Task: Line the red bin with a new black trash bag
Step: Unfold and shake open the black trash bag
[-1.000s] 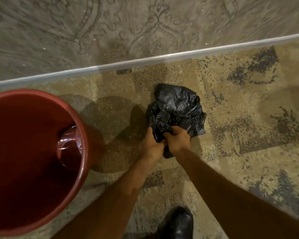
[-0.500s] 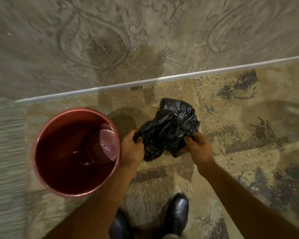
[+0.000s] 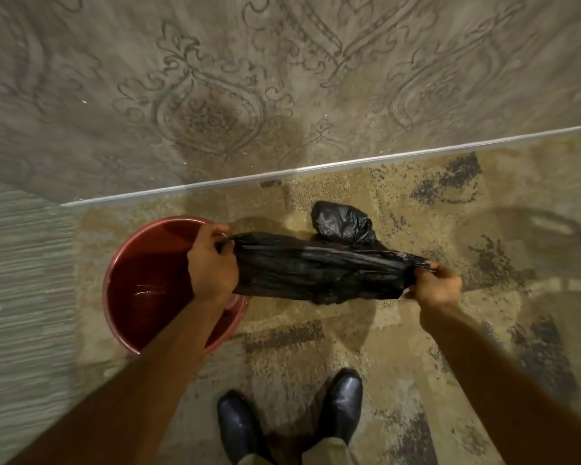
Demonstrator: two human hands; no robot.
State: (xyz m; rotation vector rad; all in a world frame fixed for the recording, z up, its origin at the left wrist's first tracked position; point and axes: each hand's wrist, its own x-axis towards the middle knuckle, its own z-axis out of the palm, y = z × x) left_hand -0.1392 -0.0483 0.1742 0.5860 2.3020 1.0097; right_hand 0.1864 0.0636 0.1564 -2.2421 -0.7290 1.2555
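Note:
A round red bin (image 3: 138, 290) stands on the floor at the left, with its mouth facing up. A black trash bag (image 3: 319, 270) is stretched sideways in the air between my two hands. My left hand (image 3: 212, 263) grips the bag's left end above the bin's right rim. My right hand (image 3: 433, 285) pinches its right end, out over the floor. A bunched part of the black plastic (image 3: 344, 223) sticks up behind the stretched band; I cannot tell whether it touches the floor.
A wall with grey ornamental wallpaper (image 3: 215, 95) rises behind, above a pale skirting strip (image 3: 316, 167). The floor is speckled tan stone (image 3: 416, 347). My two black shoes (image 3: 292, 414) stand at the bottom, just right of the bin.
The bag was a crumpled ball held low near the floor. My hands have moved apart and pulled it into a long band; my left hand now hangs over the bin's rim.

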